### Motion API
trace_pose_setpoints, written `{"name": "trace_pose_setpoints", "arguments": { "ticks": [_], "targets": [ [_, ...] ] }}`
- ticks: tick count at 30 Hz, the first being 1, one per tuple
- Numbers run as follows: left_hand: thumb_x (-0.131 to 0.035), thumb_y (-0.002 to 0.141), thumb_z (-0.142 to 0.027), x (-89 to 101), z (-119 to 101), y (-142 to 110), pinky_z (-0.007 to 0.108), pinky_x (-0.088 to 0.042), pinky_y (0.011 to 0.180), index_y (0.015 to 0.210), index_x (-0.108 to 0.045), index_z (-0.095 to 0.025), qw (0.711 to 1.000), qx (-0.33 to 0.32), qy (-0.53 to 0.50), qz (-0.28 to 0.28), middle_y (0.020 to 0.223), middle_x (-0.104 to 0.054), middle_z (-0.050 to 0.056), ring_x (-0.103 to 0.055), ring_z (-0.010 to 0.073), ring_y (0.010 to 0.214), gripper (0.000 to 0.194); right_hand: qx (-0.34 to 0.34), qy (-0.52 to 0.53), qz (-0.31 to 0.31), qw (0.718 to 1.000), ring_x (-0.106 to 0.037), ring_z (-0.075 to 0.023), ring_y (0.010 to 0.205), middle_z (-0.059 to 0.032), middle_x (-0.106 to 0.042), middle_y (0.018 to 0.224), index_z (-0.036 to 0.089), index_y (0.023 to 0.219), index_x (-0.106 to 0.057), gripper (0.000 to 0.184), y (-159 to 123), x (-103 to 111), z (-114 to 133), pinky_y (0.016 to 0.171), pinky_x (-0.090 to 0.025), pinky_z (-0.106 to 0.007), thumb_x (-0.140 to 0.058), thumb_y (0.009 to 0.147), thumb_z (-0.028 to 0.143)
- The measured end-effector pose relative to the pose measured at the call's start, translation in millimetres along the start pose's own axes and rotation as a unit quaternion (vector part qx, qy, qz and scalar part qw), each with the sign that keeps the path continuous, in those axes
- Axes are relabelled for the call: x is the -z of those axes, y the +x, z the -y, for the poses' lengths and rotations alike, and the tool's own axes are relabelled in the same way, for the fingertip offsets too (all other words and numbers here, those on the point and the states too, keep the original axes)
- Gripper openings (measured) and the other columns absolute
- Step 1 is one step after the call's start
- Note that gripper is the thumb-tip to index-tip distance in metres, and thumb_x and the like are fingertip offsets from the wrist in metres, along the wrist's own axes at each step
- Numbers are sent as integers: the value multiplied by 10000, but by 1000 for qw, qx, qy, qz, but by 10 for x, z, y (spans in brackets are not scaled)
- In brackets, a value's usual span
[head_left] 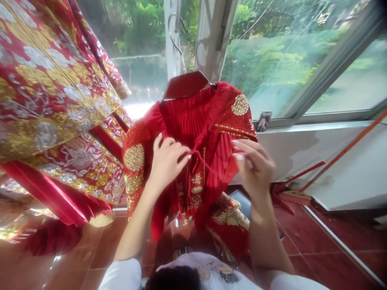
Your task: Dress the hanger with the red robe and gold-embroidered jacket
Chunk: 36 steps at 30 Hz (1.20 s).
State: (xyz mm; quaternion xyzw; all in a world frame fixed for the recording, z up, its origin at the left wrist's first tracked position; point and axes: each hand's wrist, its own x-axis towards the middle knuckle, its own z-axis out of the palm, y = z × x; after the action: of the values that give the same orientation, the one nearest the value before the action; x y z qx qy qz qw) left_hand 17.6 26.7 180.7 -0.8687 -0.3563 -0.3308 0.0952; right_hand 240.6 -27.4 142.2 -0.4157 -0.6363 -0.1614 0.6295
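Note:
A red garment (193,117) with gold sequin medallions and pleated fabric hangs on a clothes hanger (186,85) with a wire hook. Over its front, my left hand (170,155) pinches a thin red drawstring (204,162) near the knot at the neckline. On the right, my right hand (254,163) is closed on the other stretch of the same drawstring, which sags slightly between both hands. Below them, gold embroidery (197,189) shows on the garment's inner front. My right fingertips partly cover the cord's end.
To the left hangs a large red robe (60,100) with gold and silver embroidery. Behind the hanger are window frames (208,40) and a sill with a small dark item (264,121). An orange pole (341,153) leans at right above the red tiled floor (290,237).

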Motion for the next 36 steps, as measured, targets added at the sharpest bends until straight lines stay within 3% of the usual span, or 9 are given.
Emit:
{"name": "trace_pose_setpoints", "arguments": {
  "ticks": [5,9,14,18,20,24,27,31,36],
  "targets": [
    [-582,856,-272,67,112,-44,542,-121,1181,832,-686,-245,999,8,-26,43,857,-689,-11,-513,228,1048,110,87,27,200,976,-560,-213,1219,-123,-575,1324,187,1137,-661,302,62,-495,-16,980,-518,-404,-492,901,105],
    [-564,848,-286,188,316,-103,582,-41,1169,842,-688,-258,992,-3,-52,113,944,-690,-15,-490,234,1094,127,81,169,249,950,-620,-184,969,-103,-637,1048,158,767,-611,89,91,-394,41,837,-526,-334,-552,829,136],
    [-652,759,-312,269,377,-252,644,-49,1121,782,-666,-231,993,1,14,117,966,-690,19,-481,303,1161,85,43,290,527,798,-475,-84,568,-22,-557,640,158,587,-521,388,-55,62,262,565,-381,-221,-516,930,340],
    [-617,803,-218,198,270,-356,630,-80,1123,818,-640,-202,991,-10,77,110,942,-691,40,-563,266,1036,32,-41,163,706,688,-523,-107,547,-33,-617,611,163,651,-667,417,-322,222,334,559,-376,-227,-531,925,446],
    [-582,822,-141,132,223,-389,579,-162,1119,936,-644,-180,988,-12,106,111,927,-685,53,-585,243,964,136,-83,69,708,698,-618,-155,654,-61,-705,758,180,874,-752,293,-397,145,343,631,-437,-245,-580,895,417],
    [-517,869,-89,42,175,-429,502,-274,1046,964,-660,-156,982,-24,147,113,927,-672,73,-576,257,965,184,-225,93,509,826,-659,-156,688,-70,-732,926,174,1253,-651,409,-413,-298,400,715,-501,-268,-435,960,361],
    [-499,890,-77,44,173,-450,493,-258,1031,965,-673,-184,984,-37,133,109,945,-667,56,-567,246,968,218,-292,137,358,876,-632,-152,599,-65,-717,815,133,1065,-705,339,-424,-699,439,628,-491,-259,-480,918,340],
    [-481,909,-65,84,208,-488,479,-236,1010,994,-677,-196,989,-30,102,104,957,-667,45,-565,226,971,251,-320,172,262,894,-576,-141,514,-31,-643,643,153,777,-662,242,-466,-999,453,533,-434,-241,-502,858,316],
    [-499,910,-51,140,229,-559,460,-228,954,1004,-678,-215,991,-51,108,63,933,-694,18,-591,206,932,260,-302,170,267,899,-532,-127,552,-24,-629,638,170,704,-604,243,-605,-956,459,559,-407,-224,-501,854,332]
  ]
}}
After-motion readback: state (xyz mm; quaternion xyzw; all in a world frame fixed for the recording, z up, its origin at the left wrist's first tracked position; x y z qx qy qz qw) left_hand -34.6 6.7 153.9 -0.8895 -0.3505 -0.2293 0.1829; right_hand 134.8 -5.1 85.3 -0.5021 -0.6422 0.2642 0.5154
